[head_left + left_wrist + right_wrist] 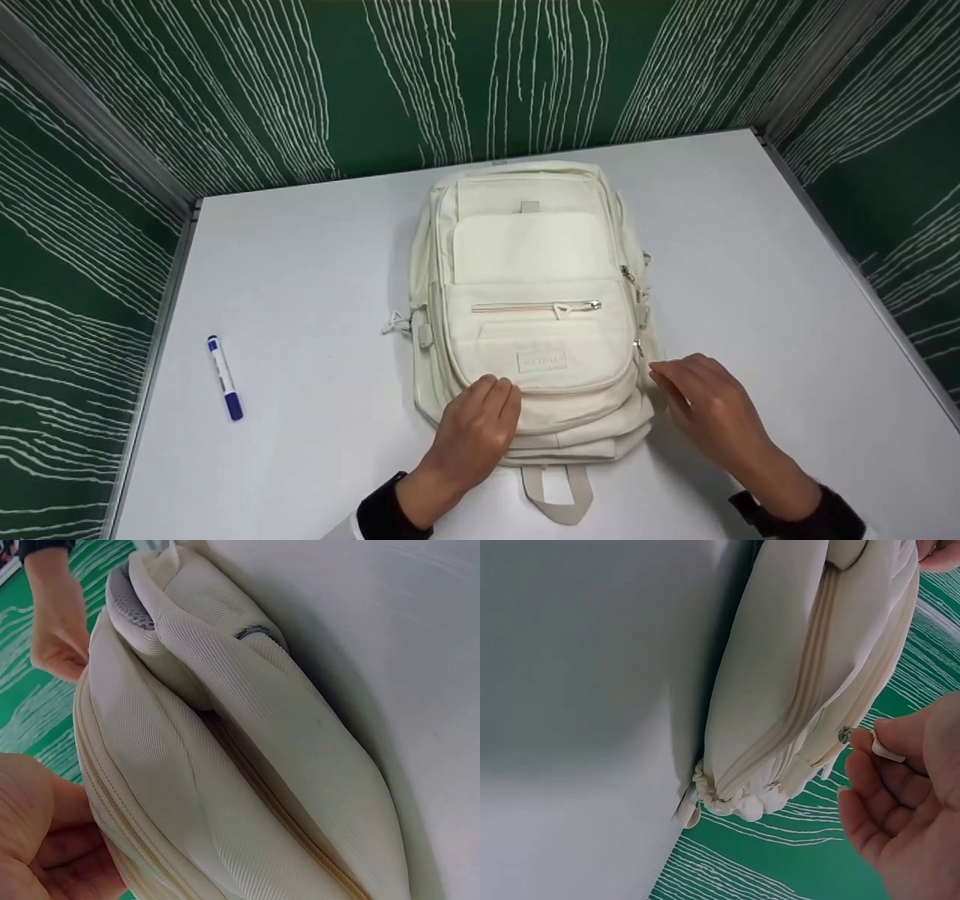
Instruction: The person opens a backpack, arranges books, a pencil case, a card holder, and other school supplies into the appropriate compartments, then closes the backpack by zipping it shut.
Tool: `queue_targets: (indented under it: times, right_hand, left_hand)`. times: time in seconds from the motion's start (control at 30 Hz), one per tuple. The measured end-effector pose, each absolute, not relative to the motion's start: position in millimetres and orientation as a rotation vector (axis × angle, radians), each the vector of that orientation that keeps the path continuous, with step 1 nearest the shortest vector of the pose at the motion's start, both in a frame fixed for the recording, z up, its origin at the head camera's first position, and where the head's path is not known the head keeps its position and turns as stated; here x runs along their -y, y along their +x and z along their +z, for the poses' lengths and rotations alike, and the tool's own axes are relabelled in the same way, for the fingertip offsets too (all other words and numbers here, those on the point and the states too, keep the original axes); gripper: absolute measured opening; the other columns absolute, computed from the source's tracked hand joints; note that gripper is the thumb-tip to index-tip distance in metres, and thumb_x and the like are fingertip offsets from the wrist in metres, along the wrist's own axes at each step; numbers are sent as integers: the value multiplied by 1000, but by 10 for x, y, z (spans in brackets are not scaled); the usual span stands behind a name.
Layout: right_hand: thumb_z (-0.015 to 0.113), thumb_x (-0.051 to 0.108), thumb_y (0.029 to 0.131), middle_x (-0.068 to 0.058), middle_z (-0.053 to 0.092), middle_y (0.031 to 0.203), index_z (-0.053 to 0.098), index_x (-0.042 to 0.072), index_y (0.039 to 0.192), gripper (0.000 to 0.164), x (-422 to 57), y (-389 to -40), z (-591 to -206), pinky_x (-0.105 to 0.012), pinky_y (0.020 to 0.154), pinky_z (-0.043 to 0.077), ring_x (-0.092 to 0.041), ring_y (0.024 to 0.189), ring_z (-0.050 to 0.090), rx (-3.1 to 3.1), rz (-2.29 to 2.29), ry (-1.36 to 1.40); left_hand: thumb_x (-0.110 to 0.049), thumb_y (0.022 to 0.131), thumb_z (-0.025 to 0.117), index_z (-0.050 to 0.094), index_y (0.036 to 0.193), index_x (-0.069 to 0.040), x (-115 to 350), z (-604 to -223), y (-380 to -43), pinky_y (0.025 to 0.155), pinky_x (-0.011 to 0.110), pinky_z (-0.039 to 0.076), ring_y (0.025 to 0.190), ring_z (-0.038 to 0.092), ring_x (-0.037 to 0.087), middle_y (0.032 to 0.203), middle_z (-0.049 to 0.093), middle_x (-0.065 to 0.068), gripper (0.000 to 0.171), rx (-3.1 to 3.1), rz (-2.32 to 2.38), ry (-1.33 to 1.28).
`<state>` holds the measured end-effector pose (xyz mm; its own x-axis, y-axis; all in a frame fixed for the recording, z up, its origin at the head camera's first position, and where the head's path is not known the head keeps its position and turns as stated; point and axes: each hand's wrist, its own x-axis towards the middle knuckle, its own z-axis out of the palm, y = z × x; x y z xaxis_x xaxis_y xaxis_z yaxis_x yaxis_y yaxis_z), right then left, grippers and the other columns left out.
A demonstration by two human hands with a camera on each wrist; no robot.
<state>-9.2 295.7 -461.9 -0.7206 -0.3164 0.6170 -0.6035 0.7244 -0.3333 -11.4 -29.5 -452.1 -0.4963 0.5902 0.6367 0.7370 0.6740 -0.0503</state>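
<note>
A cream backpack (536, 247) lies on its back on the white table, front pocket up and its top handle (559, 514) toward me. My left hand (476, 424) pinches the seam edge of the front compartment near the handle end; in the left wrist view its fingers (79, 870) are curled against that edge. On the bag's right side, my right hand (709, 405) pinches a small white zipper pull (887, 750) between thumb and finger. The metal slider (845, 735) sits at the zipper line just past the fingertips.
A white marker with blue ends (225, 377) lies left of the backpack. The short front pocket zipper (536, 307) has a triangular pull. Green walls with white wavy lines (390, 90) border the white table (300, 262) at the back and sides.
</note>
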Motion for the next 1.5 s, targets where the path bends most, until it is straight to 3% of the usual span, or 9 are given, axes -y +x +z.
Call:
queue_targets:
  times: [0.17, 0.27, 0.4, 0.53, 0.63, 0.73, 0.9, 1.27, 1.5]
  right_hand:
    - [54, 27, 110, -6, 73, 82, 77, -3, 97, 40, -2918, 10, -4593, -24, 62, 47, -17, 71, 61, 2414, 736, 707]
    - [75, 4, 95, -4, 72, 82, 77, -1, 97, 5, -2871, 63, -4577, -21, 60, 46, -15, 70, 60, 2419, 742, 707]
    - [85, -18, 66, 0, 72, 83, 77, 1, 96, 36, -2778, 129, -4551, -17, 59, 45, -11, 70, 58, 2430, 768, 706]
    - [72, 2, 93, 3, 72, 85, 78, 3, 97, 7, -2684, 194, -4520, -15, 62, 45, -7, 74, 58, 2454, 823, 724]
    - [61, 14, 99, 5, 72, 87, 78, 5, 97, 19, -2604, 230, -4509, -16, 64, 47, -7, 75, 59, 2437, 871, 750]
    - [68, 5, 92, 7, 72, 88, 78, 7, 96, 11, -2510, 256, -4504, -17, 66, 48, -7, 76, 61, 2405, 906, 772]
    - [80, -11, 75, 8, 72, 89, 77, 10, 95, 30, -2351, 292, -4495, -18, 70, 51, -8, 80, 63, 2389, 950, 787]
    - [84, -12, 71, 2, 76, 91, 78, 8, 98, 34, -1956, 294, -4481, -21, 71, 52, -12, 81, 66, 2347, 1043, 867]
    - [82, -8, 77, -1, 77, 93, 79, 4, 101, 27, -1740, 290, -4451, -23, 75, 53, -12, 83, 67, 2343, 1075, 904]
  left_hand:
    - [10, 100, 47, 74, 94, 1, 294, -4522, -106, 78, 26, 58, 87, 66, 20, 89, 69, 10, 29, 2245, -301, -1014]
    - [11, 99, 49, 74, 93, 2, 290, -4527, -111, 77, 26, 59, 86, 67, 20, 88, 69, 11, 28, 2233, -328, -1012]
    - [11, 102, 44, 74, 92, 2, 285, -4529, -124, 75, 25, 59, 84, 67, 20, 87, 69, 11, 32, 2215, -351, -1008]
    - [9, 105, 39, 74, 91, 1, 281, -4519, -135, 74, 25, 59, 84, 67, 19, 87, 69, 9, 39, 2200, -314, -998]
    - [8, 106, 39, 74, 91, 0, 280, -4515, -138, 73, 25, 59, 84, 67, 19, 88, 70, 9, 40, 2186, -296, -988]
    - [8, 105, 40, 75, 90, 0, 278, -4516, -143, 72, 26, 59, 83, 67, 19, 87, 70, 9, 39, 2172, -299, -981]
    - [8, 105, 42, 75, 90, 0, 277, -4513, -140, 71, 26, 59, 82, 67, 19, 87, 69, 8, 37, 2167, -297, -976]
    - [6, 104, 45, 75, 89, -1, 281, -4523, -159, 69, 25, 58, 78, 65, 18, 85, 68, 7, 34, 2109, -308, -976]
    - [2, 104, 50, 76, 93, -1, 280, -4513, -107, 74, 26, 59, 84, 66, 19, 88, 69, 7, 29, 2224, -354, -974]
